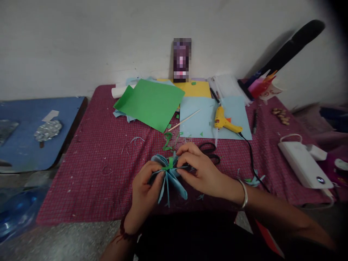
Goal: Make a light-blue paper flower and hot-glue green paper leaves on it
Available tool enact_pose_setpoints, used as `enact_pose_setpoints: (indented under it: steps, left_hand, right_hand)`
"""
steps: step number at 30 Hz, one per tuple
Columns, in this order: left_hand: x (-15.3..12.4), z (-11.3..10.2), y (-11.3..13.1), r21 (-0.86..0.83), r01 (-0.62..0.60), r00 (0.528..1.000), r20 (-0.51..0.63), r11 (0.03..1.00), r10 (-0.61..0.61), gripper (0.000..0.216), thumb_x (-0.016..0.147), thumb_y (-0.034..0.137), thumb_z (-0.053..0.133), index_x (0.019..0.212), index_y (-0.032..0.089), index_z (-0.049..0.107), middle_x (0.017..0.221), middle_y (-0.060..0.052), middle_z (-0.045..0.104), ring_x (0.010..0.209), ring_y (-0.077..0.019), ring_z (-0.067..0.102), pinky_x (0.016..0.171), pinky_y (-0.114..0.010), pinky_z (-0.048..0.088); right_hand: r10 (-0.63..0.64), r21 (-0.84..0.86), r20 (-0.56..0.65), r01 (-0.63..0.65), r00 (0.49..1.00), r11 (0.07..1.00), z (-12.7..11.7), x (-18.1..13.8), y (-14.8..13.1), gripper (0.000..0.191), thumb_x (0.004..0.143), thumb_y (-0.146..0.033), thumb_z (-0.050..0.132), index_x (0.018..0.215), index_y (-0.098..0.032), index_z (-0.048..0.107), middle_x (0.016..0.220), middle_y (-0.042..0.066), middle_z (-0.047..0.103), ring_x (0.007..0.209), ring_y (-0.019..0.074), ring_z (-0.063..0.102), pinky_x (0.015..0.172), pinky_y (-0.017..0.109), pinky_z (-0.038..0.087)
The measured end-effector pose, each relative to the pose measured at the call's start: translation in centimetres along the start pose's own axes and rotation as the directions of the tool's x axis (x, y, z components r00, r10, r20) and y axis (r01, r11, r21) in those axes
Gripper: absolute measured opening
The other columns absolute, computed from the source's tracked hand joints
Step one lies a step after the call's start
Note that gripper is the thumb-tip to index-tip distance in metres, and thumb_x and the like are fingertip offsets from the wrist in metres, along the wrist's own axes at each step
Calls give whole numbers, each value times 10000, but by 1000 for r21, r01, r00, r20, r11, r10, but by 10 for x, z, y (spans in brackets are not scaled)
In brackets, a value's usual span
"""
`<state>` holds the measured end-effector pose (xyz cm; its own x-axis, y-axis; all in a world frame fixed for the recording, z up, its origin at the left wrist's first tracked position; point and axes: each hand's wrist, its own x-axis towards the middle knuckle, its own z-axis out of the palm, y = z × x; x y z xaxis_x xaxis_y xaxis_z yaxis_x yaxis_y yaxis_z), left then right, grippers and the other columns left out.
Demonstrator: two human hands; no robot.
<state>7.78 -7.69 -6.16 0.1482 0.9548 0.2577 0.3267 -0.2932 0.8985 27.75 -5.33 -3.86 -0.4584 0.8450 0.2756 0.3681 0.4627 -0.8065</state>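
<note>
A blue paper flower (174,184) with several fanned petals and a green strip (170,164) at its centre is held above the front of the table. My left hand (146,183) pinches it from the left, thumb and fingers closed on the petals. From the right, my right hand (201,168) grips a petal between thumb and fingers. Just behind that hand lie black-handled scissors (209,152), their blades partly hidden. Green paper curls (168,141) rest on the cloth beyond the flower.
A green sheet (152,103) and a light blue sheet (195,119) lie farther back, with a stick (185,119) between. The yellow glue gun (224,121) trails a black cord. A phone (182,59) leans on the wall. A white power bank (304,165) sits at right.
</note>
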Motion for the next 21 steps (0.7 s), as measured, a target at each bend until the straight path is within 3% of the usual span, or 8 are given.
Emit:
enact_pose_setpoints:
  steps: [9, 21]
  left_hand:
    - [-6, 11, 4, 72, 96, 986, -145, 993, -85, 131, 840, 112, 576, 740, 196, 562, 720, 43, 555, 662, -97, 534, 624, -218, 416]
    - [-9, 7, 12, 19, 14, 999, -50, 1000, -13, 115, 857, 105, 596, 835, 216, 616, 805, 34, 601, 753, -98, 570, 716, -218, 455]
  right_hand:
    - [-31, 5, -16, 31, 999, 1000, 5, -2, 3, 131, 853, -87, 598, 858, -210, 553, 1077, 59, 526, 1015, 188, 571, 865, 340, 488]
    - [-45, 8, -15, 45, 999, 999, 10, -4, 1, 65, 880, -125, 598, 863, -186, 582, 1117, 89, 541, 1054, 193, 577, 897, 349, 493]
